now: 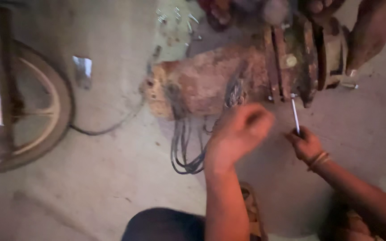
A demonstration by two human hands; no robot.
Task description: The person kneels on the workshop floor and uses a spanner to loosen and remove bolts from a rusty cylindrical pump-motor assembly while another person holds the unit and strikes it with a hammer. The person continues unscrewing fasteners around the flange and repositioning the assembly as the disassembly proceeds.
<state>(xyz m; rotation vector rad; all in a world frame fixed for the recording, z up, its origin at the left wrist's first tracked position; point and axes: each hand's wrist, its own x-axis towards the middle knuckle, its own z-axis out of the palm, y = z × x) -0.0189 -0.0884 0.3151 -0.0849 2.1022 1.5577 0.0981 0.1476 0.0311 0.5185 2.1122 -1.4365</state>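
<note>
A rusty electric motor [211, 80] lies on its side on the concrete floor, with its finned end flange [300, 62] to the right. My right hand [307, 145], with a band at the wrist, grips a thin metal rod-like tool [295, 114]. The tool points up to the flange's lower edge. My left hand [240, 131] hovers just below the motor body with its fingers curled. It is blurred by motion, so I cannot tell whether it holds anything. A bundle of dark cables [186, 149] hangs out of the motor, left of that hand.
A bicycle wheel [45, 102] stands at the left. Several loose bolts [175, 18] lie on the floor behind the motor. Another person's leg [371, 31] and toes [318, 5] are at the top right. My knee [166, 225] and sandal [251, 209] are at the bottom.
</note>
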